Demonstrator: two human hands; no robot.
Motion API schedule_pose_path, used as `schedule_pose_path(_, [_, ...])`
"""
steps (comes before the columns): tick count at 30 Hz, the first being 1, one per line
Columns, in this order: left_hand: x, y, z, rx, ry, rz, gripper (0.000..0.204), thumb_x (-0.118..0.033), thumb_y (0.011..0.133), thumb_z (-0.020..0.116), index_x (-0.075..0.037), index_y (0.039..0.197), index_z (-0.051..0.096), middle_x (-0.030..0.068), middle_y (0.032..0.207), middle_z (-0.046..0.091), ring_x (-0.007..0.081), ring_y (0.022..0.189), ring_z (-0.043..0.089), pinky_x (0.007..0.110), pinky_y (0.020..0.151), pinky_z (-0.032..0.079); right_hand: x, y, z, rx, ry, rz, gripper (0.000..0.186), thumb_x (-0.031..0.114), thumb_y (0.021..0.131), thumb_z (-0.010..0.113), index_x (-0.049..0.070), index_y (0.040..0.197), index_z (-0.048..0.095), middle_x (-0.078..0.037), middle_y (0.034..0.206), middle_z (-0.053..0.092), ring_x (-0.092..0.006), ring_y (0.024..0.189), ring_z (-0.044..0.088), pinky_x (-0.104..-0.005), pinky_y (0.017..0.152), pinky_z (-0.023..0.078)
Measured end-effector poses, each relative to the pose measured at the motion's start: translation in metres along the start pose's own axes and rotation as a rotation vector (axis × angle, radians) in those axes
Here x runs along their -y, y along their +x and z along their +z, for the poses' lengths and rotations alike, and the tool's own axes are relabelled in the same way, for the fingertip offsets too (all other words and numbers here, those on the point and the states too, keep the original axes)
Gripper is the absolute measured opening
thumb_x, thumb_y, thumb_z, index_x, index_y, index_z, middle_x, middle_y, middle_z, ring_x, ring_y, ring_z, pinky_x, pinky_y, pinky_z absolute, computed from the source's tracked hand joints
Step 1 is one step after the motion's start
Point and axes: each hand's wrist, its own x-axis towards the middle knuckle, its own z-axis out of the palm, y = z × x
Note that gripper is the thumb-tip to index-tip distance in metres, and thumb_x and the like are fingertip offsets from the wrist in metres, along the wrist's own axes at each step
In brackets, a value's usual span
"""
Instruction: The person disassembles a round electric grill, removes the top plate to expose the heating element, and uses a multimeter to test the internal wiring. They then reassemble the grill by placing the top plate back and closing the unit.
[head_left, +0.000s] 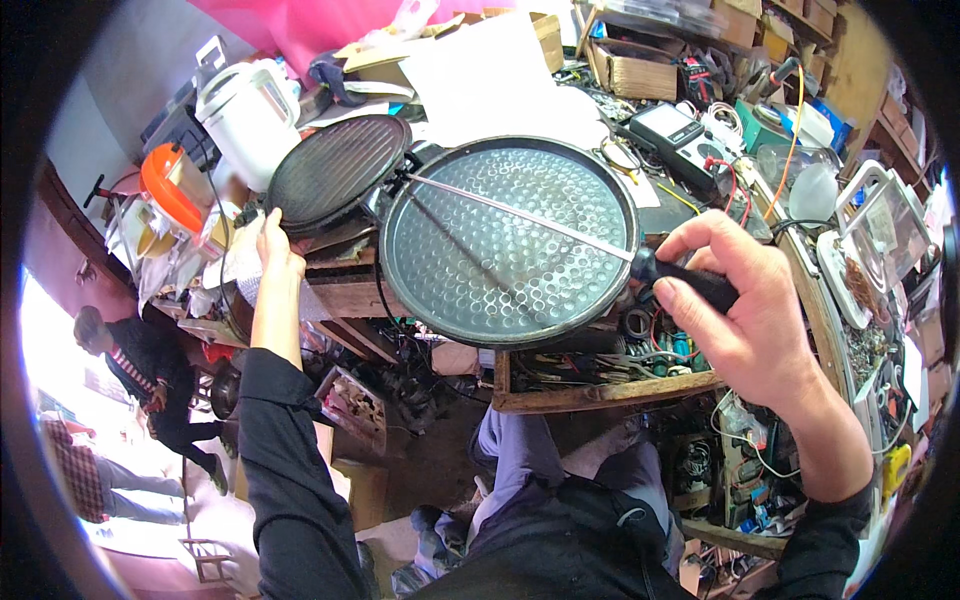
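The right hand [745, 315] is grasping one black-handled screwdriver [690, 282], whose handle is lying between thumb and fingers while its long shaft is stretching leftward from the grip, over the dimpled plate [510, 270], toward the hinge [385, 190]. The left hand [280, 250] is touching the near-left edge of the ridged plate [335, 170]; whether it is clasping that edge, I cannot tell. Two round dark plates are lying open side by side, one white jug [248, 120] is standing behind them, and two people are appearing at far left.
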Motion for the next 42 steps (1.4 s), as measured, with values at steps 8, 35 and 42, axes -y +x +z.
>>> schedule_pose_path(8, [-0.001,-0.008,0.007,0.014,0.022,-0.038,0.044,-0.034,0.101,0.066,-0.006,0.134,0.059,0.0138,0.135,0.064,0.0302,0.109,0.069,0.047,0.074,0.061,0.018,0.058,-0.005,-0.405,0.180,-0.208,0.033,0.003,0.091,0.080,0.003,0.118,0.063,-0.006,0.092,0.070,-0.0097,0.076,0.068,-0.0210,0.064,0.055])
schedule_pose_path(35, [-0.003,-0.009,-0.001,0.123,-0.051,-0.187,0.034,-0.021,0.105,0.063,-0.003,0.133,0.062,0.0149,0.132,0.069,0.0310,0.114,0.070,0.051,0.091,0.063,0.113,0.193,0.030,-0.736,-0.137,-0.770,0.025,0.017,0.093,0.069,-0.006,0.086,0.065,-0.012,0.066,0.063,-0.0159,0.053,0.062,-0.0308,0.047,0.049])
schedule_pose_path(42, [-0.005,-0.015,0.000,0.125,-0.031,-0.168,0.040,-0.022,0.106,0.061,0.001,0.139,0.057,0.0189,0.134,0.068,0.0329,0.115,0.070,0.051,0.088,0.064,0.125,0.193,-0.001,-0.389,-0.091,-0.623,0.030,0.017,0.090,0.069,-0.011,0.081,0.067,-0.016,0.068,0.066,-0.0219,0.054,0.066,-0.0345,0.051,0.053])
